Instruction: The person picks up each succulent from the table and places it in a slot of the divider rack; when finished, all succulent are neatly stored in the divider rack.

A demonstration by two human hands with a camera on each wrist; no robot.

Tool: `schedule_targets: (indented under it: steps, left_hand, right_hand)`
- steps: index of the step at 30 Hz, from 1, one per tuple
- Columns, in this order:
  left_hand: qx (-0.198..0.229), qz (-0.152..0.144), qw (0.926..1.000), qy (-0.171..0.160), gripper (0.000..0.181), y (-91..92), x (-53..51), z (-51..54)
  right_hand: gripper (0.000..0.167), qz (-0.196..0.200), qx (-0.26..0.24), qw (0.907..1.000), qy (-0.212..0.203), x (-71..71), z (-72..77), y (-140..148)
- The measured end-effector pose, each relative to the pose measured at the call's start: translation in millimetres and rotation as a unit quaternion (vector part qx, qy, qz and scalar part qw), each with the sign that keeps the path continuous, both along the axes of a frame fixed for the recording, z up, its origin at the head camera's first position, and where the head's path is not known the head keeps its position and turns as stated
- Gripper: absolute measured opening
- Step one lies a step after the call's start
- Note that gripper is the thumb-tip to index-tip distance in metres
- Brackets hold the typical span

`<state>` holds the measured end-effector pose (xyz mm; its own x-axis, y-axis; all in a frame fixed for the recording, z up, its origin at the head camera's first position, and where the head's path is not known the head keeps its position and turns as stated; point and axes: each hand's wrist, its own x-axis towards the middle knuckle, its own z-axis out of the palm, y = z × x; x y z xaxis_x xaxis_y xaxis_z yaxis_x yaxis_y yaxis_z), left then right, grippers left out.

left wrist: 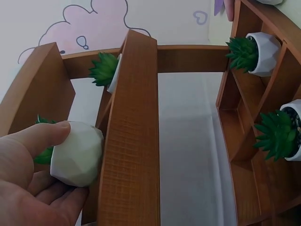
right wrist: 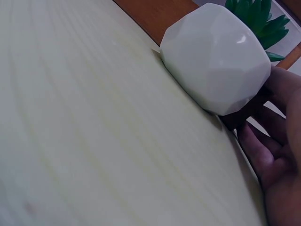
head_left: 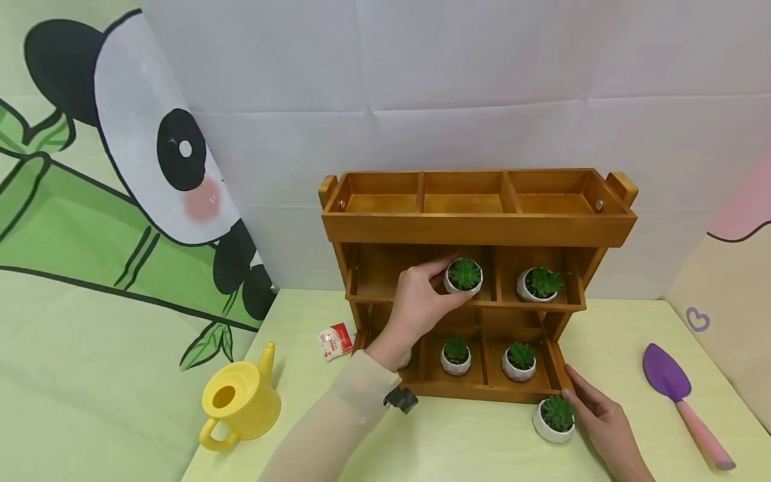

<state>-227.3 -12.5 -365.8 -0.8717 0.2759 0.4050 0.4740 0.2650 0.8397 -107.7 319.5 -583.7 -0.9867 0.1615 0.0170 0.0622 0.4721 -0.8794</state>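
My left hand (head_left: 418, 294) grips a small potted succulent (head_left: 464, 276) in a white faceted pot, thumb and fingers around it, at the middle tier of a brown wooden shelf (head_left: 478, 231). In the left wrist view the white pot (left wrist: 77, 153) is tilted beside the tier's front board. My right hand (head_left: 605, 425) holds the lower right front corner of the shelf between thumb and fingers. Right beside that thumb, another potted succulent (head_left: 554, 418) stands on the table; in the right wrist view its pot (right wrist: 216, 61) partly hides the corner.
One potted succulent (head_left: 539, 284) sits in the middle tier's right compartment. Two more, a center one (head_left: 456, 355) and a right one (head_left: 519, 361), show below; a third pot is mostly hidden. Around the shelf lie a yellow watering can (head_left: 243, 398), a packet (head_left: 335, 341) and a purple trowel (head_left: 666, 373).
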Motion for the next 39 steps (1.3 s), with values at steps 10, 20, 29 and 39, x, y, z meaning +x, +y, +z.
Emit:
schedule_targets:
  steps: [10,20,29,39]
  left_hand:
    - [-0.083,0.018,0.9962,0.018,0.053,3.6,-17.4,-8.4]
    - [-0.141,0.019,0.989,0.041,0.051,8.5,-22.5,-7.4]
    - [-0.157,0.023,0.987,0.025,0.053,12.7,-23.9,-5.1]
    - [-0.172,0.029,0.9845,0.019,0.053,13.8,-24.3,-4.1]
  right_hand:
    - [0.06,-0.002,-0.001,1.0,0.004,1.6,2.0,-1]
    - [0.06,-0.001,0.004,1.0,0.003,2.9,3.8,-2]
    - [0.06,-0.004,0.005,1.0,0.0,2.4,2.5,-1]
    - [0.06,-0.005,0.005,0.9999,0.009,2.6,2.5,-2]
